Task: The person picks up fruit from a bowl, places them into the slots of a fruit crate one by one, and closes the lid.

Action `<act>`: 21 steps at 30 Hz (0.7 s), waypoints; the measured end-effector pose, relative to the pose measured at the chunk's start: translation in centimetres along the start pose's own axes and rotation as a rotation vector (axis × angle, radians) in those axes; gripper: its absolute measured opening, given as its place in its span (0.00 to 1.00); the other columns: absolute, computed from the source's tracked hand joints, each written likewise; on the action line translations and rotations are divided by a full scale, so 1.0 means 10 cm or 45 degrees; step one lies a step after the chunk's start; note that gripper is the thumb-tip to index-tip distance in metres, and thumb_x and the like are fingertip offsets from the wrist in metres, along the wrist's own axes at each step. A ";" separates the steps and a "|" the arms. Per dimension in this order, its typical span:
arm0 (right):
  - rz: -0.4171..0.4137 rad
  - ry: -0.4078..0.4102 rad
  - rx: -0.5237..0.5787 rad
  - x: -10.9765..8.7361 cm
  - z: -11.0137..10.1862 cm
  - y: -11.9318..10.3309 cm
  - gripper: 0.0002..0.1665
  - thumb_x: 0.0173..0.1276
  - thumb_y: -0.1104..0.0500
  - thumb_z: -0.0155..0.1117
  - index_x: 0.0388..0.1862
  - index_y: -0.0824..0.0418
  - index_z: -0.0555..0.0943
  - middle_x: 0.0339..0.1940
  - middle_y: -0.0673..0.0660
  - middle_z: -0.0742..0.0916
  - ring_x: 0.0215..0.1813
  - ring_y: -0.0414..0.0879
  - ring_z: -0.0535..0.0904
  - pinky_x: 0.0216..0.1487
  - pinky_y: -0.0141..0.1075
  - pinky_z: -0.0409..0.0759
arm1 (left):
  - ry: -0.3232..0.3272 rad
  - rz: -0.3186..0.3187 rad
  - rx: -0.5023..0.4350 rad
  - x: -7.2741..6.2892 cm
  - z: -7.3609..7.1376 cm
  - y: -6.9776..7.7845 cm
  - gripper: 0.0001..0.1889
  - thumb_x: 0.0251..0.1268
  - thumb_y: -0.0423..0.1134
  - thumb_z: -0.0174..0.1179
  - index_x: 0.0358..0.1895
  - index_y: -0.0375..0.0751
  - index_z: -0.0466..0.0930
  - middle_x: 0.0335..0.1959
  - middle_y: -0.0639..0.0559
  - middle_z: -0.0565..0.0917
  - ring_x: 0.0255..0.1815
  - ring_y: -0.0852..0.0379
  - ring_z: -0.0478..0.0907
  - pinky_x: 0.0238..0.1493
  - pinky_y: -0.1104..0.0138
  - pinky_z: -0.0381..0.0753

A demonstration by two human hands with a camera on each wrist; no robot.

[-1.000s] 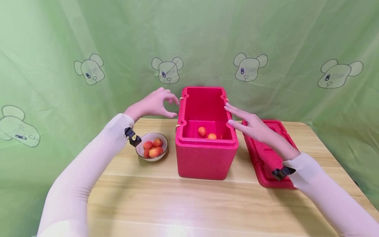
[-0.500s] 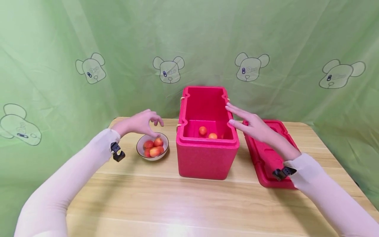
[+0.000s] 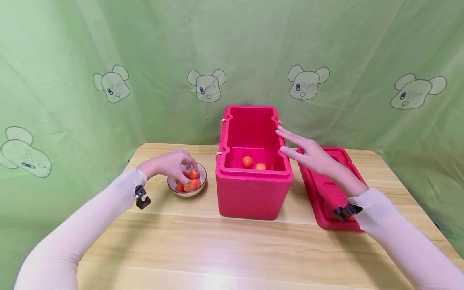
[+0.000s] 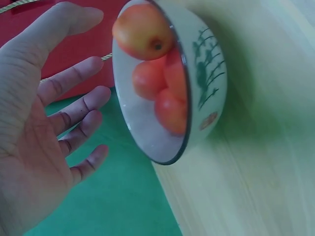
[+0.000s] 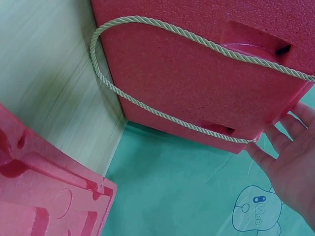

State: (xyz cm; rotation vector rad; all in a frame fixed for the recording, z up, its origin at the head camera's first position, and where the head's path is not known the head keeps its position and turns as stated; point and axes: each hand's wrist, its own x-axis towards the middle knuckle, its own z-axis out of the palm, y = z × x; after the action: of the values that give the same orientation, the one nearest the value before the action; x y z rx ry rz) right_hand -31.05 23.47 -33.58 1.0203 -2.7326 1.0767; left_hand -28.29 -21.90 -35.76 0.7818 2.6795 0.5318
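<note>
My left hand [image 3: 173, 165] is over the white dark-rimmed bowl [image 3: 198, 191], thumb and fingers spread above several red-orange, apple-like fruits [image 3: 194, 174]. In the left wrist view the fingers [image 4: 88, 101] are parted and hold nothing, while one fruit [image 4: 142, 32] sits high at the bowl's rim. On the right rim of a red foam box [image 3: 251, 197] rest the straight fingers of my right hand [image 3: 308, 153]. Inside the box, orange-red fruits [image 3: 247, 162] lie on the floor; part of that floor is hidden by the front wall.
Right of the box a red lid [image 3: 328, 189] lies on the wooden table [image 3: 174, 249], partly under my right forearm. A twisted rope [image 5: 167, 115] loops along the box's side. Behind the table hangs a green cloth [image 3: 250, 44] with bear-head drawings.
My left hand has moved from beside the box's left rim, leftward and down to the bowl of fruits. The right hand stays at the box's right rim.
</note>
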 end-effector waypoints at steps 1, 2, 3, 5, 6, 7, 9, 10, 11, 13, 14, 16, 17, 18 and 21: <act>0.000 0.002 0.000 0.00 0.00 0.00 0.39 0.76 0.49 0.61 0.82 0.43 0.60 0.85 0.46 0.58 0.84 0.51 0.55 0.65 0.62 0.76 | -0.016 0.004 0.005 0.01 0.01 0.00 0.24 0.50 0.45 0.74 0.52 0.42 0.85 0.49 0.43 0.82 0.50 0.48 0.76 0.50 0.57 0.79; -0.001 0.005 0.000 0.00 0.00 0.00 0.39 0.76 0.50 0.61 0.82 0.42 0.60 0.85 0.47 0.58 0.84 0.51 0.55 0.64 0.61 0.77 | -0.028 0.003 0.013 0.01 0.03 0.00 0.25 0.49 0.45 0.75 0.52 0.42 0.86 0.48 0.43 0.82 0.50 0.48 0.75 0.50 0.57 0.79; -0.003 0.007 0.003 0.00 0.00 -0.01 0.38 0.76 0.50 0.61 0.81 0.43 0.61 0.85 0.47 0.58 0.84 0.51 0.55 0.63 0.60 0.78 | -0.039 0.007 0.025 0.02 0.04 0.00 0.25 0.48 0.46 0.76 0.52 0.43 0.86 0.48 0.43 0.82 0.50 0.49 0.75 0.50 0.58 0.78; -0.006 0.011 0.007 -0.01 0.00 -0.01 0.38 0.75 0.51 0.62 0.81 0.42 0.61 0.85 0.47 0.59 0.84 0.51 0.55 0.63 0.59 0.78 | -0.060 0.016 0.033 0.03 0.06 -0.01 0.25 0.46 0.45 0.77 0.51 0.43 0.86 0.46 0.43 0.82 0.49 0.49 0.76 0.50 0.59 0.77; -0.008 0.013 0.008 -0.01 0.00 -0.02 0.38 0.75 0.51 0.62 0.81 0.41 0.61 0.85 0.47 0.59 0.84 0.51 0.55 0.64 0.60 0.77 | -0.067 0.020 0.041 0.03 0.07 -0.01 0.25 0.45 0.45 0.77 0.50 0.43 0.86 0.46 0.43 0.82 0.48 0.49 0.76 0.51 0.59 0.77; -0.007 0.011 0.010 -0.01 0.00 -0.02 0.38 0.75 0.51 0.62 0.81 0.40 0.61 0.85 0.46 0.59 0.84 0.51 0.55 0.65 0.60 0.76 | -0.072 0.020 0.041 0.03 0.08 -0.01 0.24 0.44 0.44 0.77 0.49 0.43 0.87 0.45 0.44 0.82 0.47 0.49 0.76 0.50 0.60 0.76; -0.007 0.009 0.014 -0.01 -0.01 -0.03 0.39 0.75 0.51 0.62 0.81 0.38 0.61 0.85 0.45 0.59 0.84 0.50 0.55 0.67 0.60 0.74 | -0.076 0.024 0.042 0.03 0.10 -0.02 0.22 0.44 0.44 0.77 0.47 0.43 0.87 0.44 0.45 0.83 0.46 0.50 0.76 0.50 0.61 0.76; -0.006 0.009 0.015 -0.01 -0.01 -0.03 0.38 0.75 0.51 0.63 0.80 0.37 0.61 0.85 0.45 0.59 0.84 0.50 0.55 0.68 0.60 0.74 | -0.078 0.033 0.040 0.04 0.10 -0.02 0.21 0.44 0.43 0.76 0.45 0.43 0.87 0.43 0.45 0.84 0.45 0.50 0.77 0.49 0.61 0.76; -0.005 0.009 0.015 -0.01 -0.01 -0.04 0.39 0.75 0.51 0.63 0.80 0.37 0.61 0.85 0.45 0.59 0.84 0.50 0.54 0.67 0.60 0.74 | -0.077 0.041 0.045 0.04 0.11 -0.03 0.20 0.44 0.43 0.76 0.44 0.43 0.87 0.41 0.46 0.84 0.45 0.51 0.77 0.48 0.62 0.76; -0.003 0.010 0.013 -0.01 -0.01 -0.04 0.38 0.75 0.51 0.62 0.80 0.36 0.61 0.85 0.45 0.59 0.84 0.49 0.55 0.66 0.59 0.76 | -0.072 0.069 0.052 0.05 0.12 -0.04 0.17 0.44 0.42 0.75 0.41 0.43 0.87 0.38 0.47 0.86 0.42 0.51 0.77 0.46 0.64 0.75; -0.004 0.010 0.012 -0.01 -0.01 -0.04 0.38 0.75 0.51 0.62 0.80 0.36 0.61 0.85 0.45 0.59 0.84 0.49 0.55 0.64 0.58 0.77 | -0.072 0.077 0.053 0.06 0.12 -0.04 0.16 0.44 0.42 0.75 0.40 0.44 0.87 0.36 0.49 0.86 0.41 0.52 0.76 0.45 0.65 0.74; 0.000 0.013 0.001 -0.01 0.00 -0.04 0.38 0.75 0.50 0.62 0.80 0.36 0.60 0.85 0.45 0.59 0.84 0.49 0.55 0.62 0.54 0.80 | -0.074 0.098 0.048 0.06 0.13 -0.05 0.15 0.44 0.41 0.75 0.38 0.43 0.87 0.33 0.51 0.86 0.38 0.54 0.76 0.43 0.66 0.74; 0.002 0.014 -0.008 -0.01 0.00 -0.04 0.38 0.75 0.50 0.62 0.80 0.36 0.60 0.85 0.45 0.59 0.84 0.49 0.56 0.60 0.51 0.81 | -0.076 0.109 0.043 0.07 0.13 -0.06 0.14 0.44 0.41 0.75 0.37 0.42 0.87 0.31 0.51 0.86 0.37 0.55 0.76 0.42 0.67 0.74; 0.003 0.016 -0.017 -0.01 0.00 -0.04 0.38 0.76 0.50 0.62 0.80 0.36 0.60 0.85 0.45 0.59 0.84 0.49 0.56 0.59 0.47 0.81 | -0.080 0.122 0.035 0.07 0.13 -0.06 0.13 0.44 0.40 0.74 0.36 0.42 0.87 0.31 0.51 0.86 0.35 0.56 0.76 0.40 0.68 0.75; 0.005 0.017 -0.040 -0.01 -0.01 -0.04 0.38 0.76 0.50 0.61 0.80 0.35 0.60 0.85 0.45 0.59 0.82 0.48 0.58 0.53 0.35 0.80 | -0.095 0.135 0.011 0.07 0.14 -0.06 0.12 0.45 0.40 0.73 0.35 0.41 0.86 0.30 0.50 0.85 0.33 0.58 0.76 0.38 0.69 0.75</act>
State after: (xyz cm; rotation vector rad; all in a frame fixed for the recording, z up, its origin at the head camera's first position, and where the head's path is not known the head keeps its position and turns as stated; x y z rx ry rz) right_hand -30.77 23.36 -33.35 1.0008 -2.7331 1.0342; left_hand -28.64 -21.61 -37.36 0.9319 2.5844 0.5062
